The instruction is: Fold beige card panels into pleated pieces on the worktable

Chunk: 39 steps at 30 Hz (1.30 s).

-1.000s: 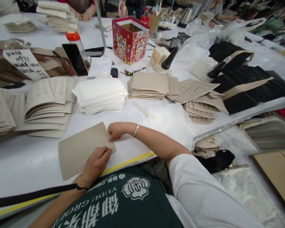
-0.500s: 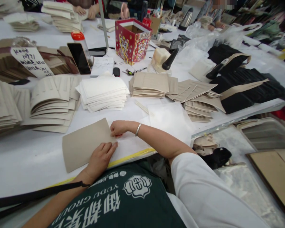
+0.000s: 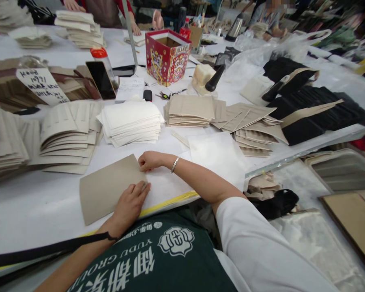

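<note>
A beige rectangular panel [image 3: 108,188] lies on the white table [image 3: 57,198] near its yellow-taped front edge. My left hand [image 3: 132,202] rests on the panel's lower right corner, fingers extended and slightly spread. Curled into a pinch, my right hand [image 3: 149,161] is at the panel's upper right edge; whatever its fingertips hold is too small to make out. Behind the panel is a pile of white sheets [image 3: 130,121], with a stack of beige pieces [image 3: 190,109] to its right. A thin white sheet [image 3: 215,154] lies right of my right hand.
Fanned beige panels [image 3: 67,134] stand on the left. Farther back are a phone [image 3: 101,80], a red patterned box [image 3: 167,56] and a dark-handled tool [image 3: 215,79]. Black fabric pieces [image 3: 316,105] lie on the right. Other people's hands show across the table.
My right hand has shifted slightly up and left along the panel's edge. My left hand stays nearly in place. Across the table, a person's hands have moved apart.
</note>
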Motion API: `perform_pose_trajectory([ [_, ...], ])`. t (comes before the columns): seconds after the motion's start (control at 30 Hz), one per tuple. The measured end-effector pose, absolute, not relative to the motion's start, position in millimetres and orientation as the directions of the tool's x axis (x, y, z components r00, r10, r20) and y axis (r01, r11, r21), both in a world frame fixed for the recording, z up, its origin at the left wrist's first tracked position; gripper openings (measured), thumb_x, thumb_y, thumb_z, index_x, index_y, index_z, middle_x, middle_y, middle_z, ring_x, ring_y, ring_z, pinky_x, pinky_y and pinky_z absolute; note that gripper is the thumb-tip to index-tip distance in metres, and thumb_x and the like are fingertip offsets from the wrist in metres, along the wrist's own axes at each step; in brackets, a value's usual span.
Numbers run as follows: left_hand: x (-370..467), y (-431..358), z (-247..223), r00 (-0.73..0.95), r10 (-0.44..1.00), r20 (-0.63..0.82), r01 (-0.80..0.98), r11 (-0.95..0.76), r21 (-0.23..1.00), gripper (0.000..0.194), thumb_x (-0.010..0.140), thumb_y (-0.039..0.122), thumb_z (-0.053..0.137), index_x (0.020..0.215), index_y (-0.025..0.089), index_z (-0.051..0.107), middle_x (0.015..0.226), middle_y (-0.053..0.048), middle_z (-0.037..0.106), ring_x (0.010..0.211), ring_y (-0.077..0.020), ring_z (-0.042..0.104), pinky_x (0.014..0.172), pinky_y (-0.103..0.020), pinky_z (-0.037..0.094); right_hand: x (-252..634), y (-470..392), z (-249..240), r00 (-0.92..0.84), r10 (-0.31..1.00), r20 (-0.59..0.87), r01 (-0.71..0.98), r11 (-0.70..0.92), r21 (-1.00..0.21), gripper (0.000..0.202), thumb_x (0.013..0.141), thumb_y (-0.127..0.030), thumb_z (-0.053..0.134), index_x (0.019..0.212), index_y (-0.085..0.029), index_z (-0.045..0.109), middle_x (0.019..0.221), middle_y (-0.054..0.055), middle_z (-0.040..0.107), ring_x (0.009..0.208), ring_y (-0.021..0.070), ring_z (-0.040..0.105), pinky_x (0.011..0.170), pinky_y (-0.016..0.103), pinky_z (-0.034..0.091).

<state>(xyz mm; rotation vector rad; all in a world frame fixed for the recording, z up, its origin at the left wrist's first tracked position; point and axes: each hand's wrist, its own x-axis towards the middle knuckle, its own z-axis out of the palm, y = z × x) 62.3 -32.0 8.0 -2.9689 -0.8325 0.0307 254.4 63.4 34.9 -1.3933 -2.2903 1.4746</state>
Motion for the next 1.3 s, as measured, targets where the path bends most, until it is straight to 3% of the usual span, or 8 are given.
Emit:
perform_pose_trajectory([
  [0.13,60,-31,3,0.869,0.492,0.054,0.495,-0.864,-0.09,0.04,0.083,0.005,0.039,0.118,0.01,0.058,0.127,-0.016,0.056,0.085,-0.0219,0.055,0.081,-0.036,0.046,255,65,38,-0.584,0.722,-0.371,0.67,0.171,-0.723,0.005,0.068,-0.012,0.056,0.063,-0.013,0.058,0.052,-0.004,0.055,0.052,0.0089,0.049,0.053,0.019,0.034],
  [0.43,67,-27,3,0.847,0.527,0.074,0.531,-0.842,-0.09,0.034,0.081,0.004,0.037,0.106,0.003,0.06,0.111,-0.02,0.063,0.09,-0.0253,0.058,0.084,-0.038,0.047,253,63,45,-0.568,0.723,-0.394,0.728,0.218,-0.651,0.009,0.071,-0.012,0.055,0.071,-0.011,0.064,0.059,-0.001,0.061,0.056,0.0093,0.051,0.055,0.019,0.034],
  [0.6,76,-19,3,0.751,0.66,-0.028,0.661,-0.75,0.028,0.022,0.084,0.01,0.04,0.087,0.011,0.062,0.124,-0.021,0.055,0.092,-0.0247,0.061,0.083,-0.038,0.048,250,73,47,-0.556,0.724,-0.41,0.756,0.235,-0.611,0.012,0.07,-0.012,0.056,0.075,-0.01,0.067,0.065,0.002,0.065,0.058,0.0104,0.053,0.054,0.02,0.035],
  [0.77,81,-15,5,0.687,0.714,-0.138,0.725,-0.685,0.068,0.021,0.084,0.011,0.039,0.09,0.012,0.059,0.132,-0.022,0.049,0.093,-0.0251,0.063,0.083,-0.039,0.05,252,81,48,-0.537,0.749,-0.387,0.762,0.234,-0.603,0.016,0.07,-0.011,0.053,0.076,-0.009,0.068,0.066,0.004,0.066,0.059,0.0108,0.054,0.055,0.02,0.036],
  [0.97,83,-12,8,0.675,0.721,-0.157,0.737,-0.668,0.097,0.02,0.084,0.01,0.038,0.088,0.011,0.058,0.135,-0.025,0.045,0.096,-0.0267,0.064,0.086,-0.041,0.05,249,85,43,-0.544,0.738,-0.4,0.777,0.262,-0.573,0.02,0.069,-0.01,0.052,0.08,-0.009,0.069,0.071,0.006,0.068,0.061,0.0121,0.056,0.055,0.02,0.037],
  [1.2,83,-7,6,0.722,0.687,-0.082,0.691,-0.712,0.12,0.023,0.085,0.01,0.037,0.085,0.014,0.059,0.111,-0.017,0.061,0.116,-0.0279,0.054,0.089,-0.038,0.05,242,92,35,-0.553,0.745,-0.374,0.788,0.321,-0.525,0.016,0.068,-0.016,0.057,0.078,-0.011,0.069,0.072,0.006,0.069,0.066,0.0153,0.059,0.054,0.022,0.037],
  [1.3,82,-5,5,0.745,0.666,-0.05,0.666,-0.736,0.121,0.024,0.085,0.01,0.037,0.084,0.015,0.06,0.105,-0.015,0.064,0.117,-0.0279,0.053,0.087,-0.039,0.052,244,94,35,-0.555,0.728,-0.404,0.772,0.269,-0.575,0.015,0.068,-0.015,0.057,0.076,-0.01,0.068,0.069,0.006,0.068,0.062,0.0139,0.059,0.053,0.021,0.038],
])
